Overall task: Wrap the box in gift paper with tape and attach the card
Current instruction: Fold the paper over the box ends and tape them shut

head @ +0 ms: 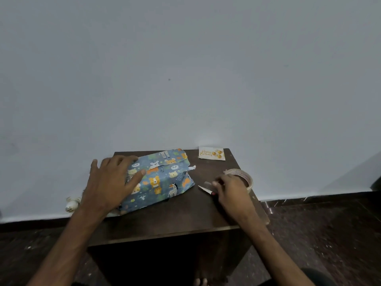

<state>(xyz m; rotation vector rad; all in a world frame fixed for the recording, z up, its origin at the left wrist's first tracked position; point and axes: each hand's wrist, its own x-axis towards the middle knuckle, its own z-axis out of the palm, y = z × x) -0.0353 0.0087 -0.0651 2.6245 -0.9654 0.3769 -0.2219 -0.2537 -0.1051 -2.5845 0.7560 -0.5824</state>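
Box in blue animal-print gift paper (162, 178) lies at the dark wooden table's (185, 215) back left, right end crumpled (a white scrap pokes out). Left hand (112, 182) presses it, fingers spread flat. Right hand (232, 187) covers the scissors (204, 189) beside the clear tape roll (245, 176) at the right edge, its grip unreadable. White birthday card (211, 154) lies at the back right corner.

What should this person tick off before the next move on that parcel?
1. Box steadied: ok, the left hand rests flat on it.
2. Paper closed: not ok, the right end looks loosely folded.
3. Tape within reach: ok, just behind the right hand.
4. Scissors gripped: cannot tell, the handles are hidden under that hand.
5. Card attached: not ok, it lies apart at the table's far corner.
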